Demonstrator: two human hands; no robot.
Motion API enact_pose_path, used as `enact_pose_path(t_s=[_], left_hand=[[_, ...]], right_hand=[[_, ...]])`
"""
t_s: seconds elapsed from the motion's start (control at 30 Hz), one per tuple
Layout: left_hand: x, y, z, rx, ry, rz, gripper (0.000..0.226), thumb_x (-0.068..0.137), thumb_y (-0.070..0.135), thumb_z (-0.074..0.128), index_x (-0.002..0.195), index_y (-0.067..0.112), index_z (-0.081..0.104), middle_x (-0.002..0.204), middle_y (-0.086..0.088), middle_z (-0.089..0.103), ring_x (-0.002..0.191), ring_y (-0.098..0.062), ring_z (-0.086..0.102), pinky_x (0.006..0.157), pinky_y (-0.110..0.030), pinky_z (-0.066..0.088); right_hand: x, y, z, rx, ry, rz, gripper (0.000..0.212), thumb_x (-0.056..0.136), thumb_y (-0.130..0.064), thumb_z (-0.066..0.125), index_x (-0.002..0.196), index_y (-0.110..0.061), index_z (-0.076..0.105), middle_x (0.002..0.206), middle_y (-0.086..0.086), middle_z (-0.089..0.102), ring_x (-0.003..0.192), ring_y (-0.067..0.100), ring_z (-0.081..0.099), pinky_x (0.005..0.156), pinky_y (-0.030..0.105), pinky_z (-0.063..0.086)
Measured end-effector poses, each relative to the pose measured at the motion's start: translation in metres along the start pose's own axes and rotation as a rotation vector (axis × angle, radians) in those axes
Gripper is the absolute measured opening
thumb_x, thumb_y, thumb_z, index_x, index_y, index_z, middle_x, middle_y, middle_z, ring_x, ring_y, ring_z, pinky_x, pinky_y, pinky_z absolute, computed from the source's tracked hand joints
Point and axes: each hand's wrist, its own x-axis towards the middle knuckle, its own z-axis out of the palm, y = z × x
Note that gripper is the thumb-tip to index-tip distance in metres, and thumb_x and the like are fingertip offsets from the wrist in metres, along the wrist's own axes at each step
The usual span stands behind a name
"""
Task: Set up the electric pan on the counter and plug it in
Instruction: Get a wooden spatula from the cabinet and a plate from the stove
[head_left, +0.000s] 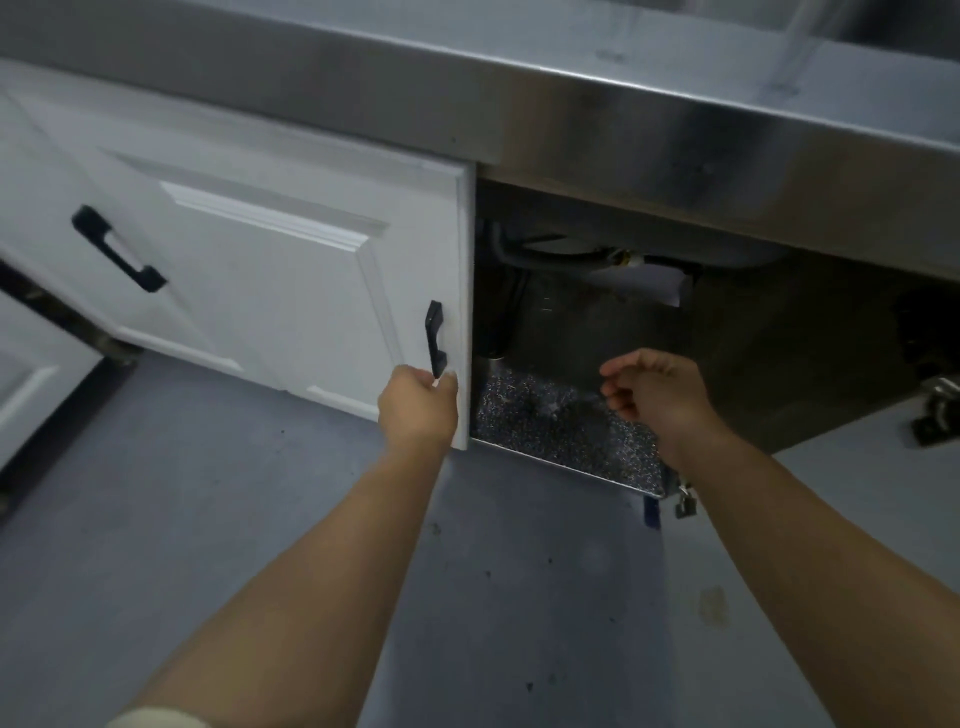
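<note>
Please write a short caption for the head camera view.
Left hand at the white cabinet door handle; right hand reaches into the open cabinet.

Interior of open dark under-counter cupboard (649, 332): far wall and right part too dim to resolve. Grey pipework (545, 254) under the steel counter front: partly hidden, connections unclear. Left hand (418, 408): fingertips hidden behind edge of white panelled cabinet door (291, 280). Small metal padlock-like item (684, 503) at near cupboard corner: too small to identify. Right-edge wheeled metal fitting (937, 410): cut off.
</note>
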Motion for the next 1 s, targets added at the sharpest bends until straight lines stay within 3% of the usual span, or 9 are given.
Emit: enact_pose_path(t_s=[0.1,0.2,0.3,0.47,0.57,0.7,0.8,0.9,1.0], left_hand=[[0.004,0.013,-0.005,-0.075,0.018,0.079,0.027,0.086,0.026,0.064,0.103,0.006,0.057,0.100,-0.009,0.061,0.094,-0.027,0.058,0.084,-0.035,0.047],[0.009,0.018,-0.004,-0.128,-0.070,0.152,0.012,0.085,0.019,0.065,0.087,0.014,0.054,0.087,-0.003,0.059,0.082,-0.023,0.056,0.080,-0.033,0.046],[0.007,0.014,-0.008,-0.173,-0.107,0.149,0.025,0.080,0.019,0.071,0.074,0.019,0.047,0.075,0.001,0.052,0.073,-0.019,0.050,0.078,-0.036,0.048],[-0.013,-0.010,-0.030,-0.100,-0.066,0.148,0.043,0.068,0.036,0.080,0.063,0.023,0.039,0.061,0.008,0.041,0.055,-0.013,0.039,0.054,-0.027,0.035],[-0.027,-0.029,-0.051,-0.079,-0.043,0.122,0.047,0.064,0.043,0.082,0.081,0.006,0.059,0.061,0.002,0.046,0.054,-0.013,0.041,0.050,-0.028,0.034],[-0.045,-0.048,-0.080,-0.093,-0.038,0.051,0.079,0.057,0.054,0.082,0.106,-0.003,0.059,0.091,-0.019,0.065,0.080,-0.030,0.063,0.062,-0.040,0.050],[-0.053,-0.065,-0.104,-0.096,-0.028,0.013,0.074,0.052,0.058,0.082,0.105,0.010,0.064,0.082,0.001,0.061,0.074,-0.018,0.059,0.061,-0.023,0.042],[-0.061,-0.084,-0.130,-0.112,-0.005,-0.023,0.063,0.052,0.054,0.083,0.101,0.019,0.064,0.089,0.006,0.065,0.079,-0.013,0.061,0.065,-0.026,0.047],[-0.066,-0.104,-0.163,-0.119,0.022,-0.060,0.047,0.057,0.035,0.084,0.096,0.017,0.064,0.087,0.008,0.067,0.078,-0.011,0.063,0.066,-0.023,0.046]], right_hand=[[-0.007,-0.007,0.002,-0.012,-0.014,-0.007,0.031,0.093,0.004,0.042,0.073,-0.010,0.060,0.066,0.009,0.056,0.054,0.015,0.047,0.048,0.018,0.041],[-0.011,-0.011,0.003,-0.008,-0.031,-0.014,0.030,0.093,0.005,0.043,0.074,-0.009,0.060,0.067,0.010,0.056,0.055,0.016,0.047,0.053,0.023,0.040],[-0.016,-0.015,0.004,-0.016,-0.041,-0.015,0.029,0.093,0.004,0.042,0.074,-0.009,0.060,0.067,0.009,0.056,0.056,0.016,0.047,0.055,0.023,0.040],[-0.018,-0.028,0.012,-0.029,-0.046,-0.012,0.029,0.093,0.005,0.042,0.074,-0.009,0.060,0.067,0.008,0.056,0.056,0.015,0.048,0.055,0.023,0.040],[-0.020,-0.036,0.029,-0.049,-0.066,-0.022,0.029,0.092,0.005,0.042,0.074,-0.010,0.060,0.066,0.007,0.056,0.055,0.015,0.048,0.054,0.023,0.040],[-0.025,-0.044,0.066,-0.115,-0.108,-0.030,0.029,0.091,0.004,0.044,0.074,-0.012,0.060,0.065,0.006,0.057,0.053,0.014,0.049,0.053,0.025,0.041],[-0.035,-0.052,0.100,-0.170,-0.149,-0.022,0.030,0.090,0.003,0.044,0.072,-0.014,0.060,0.064,0.005,0.058,0.046,0.010,0.051,0.049,0.020,0.045],[-0.049,-0.065,0.132,-0.206,-0.193,-0.047,0.031,0.089,0.005,0.043,0.071,-0.013,0.060,0.062,0.006,0.057,0.042,0.009,0.050,0.039,0.012,0.041],[-0.067,-0.080,0.164,-0.240,-0.256,-0.064,0.030,0.088,0.006,0.042,0.071,-0.012,0.058,0.062,0.008,0.055,0.047,0.013,0.048,0.045,0.019,0.040]])
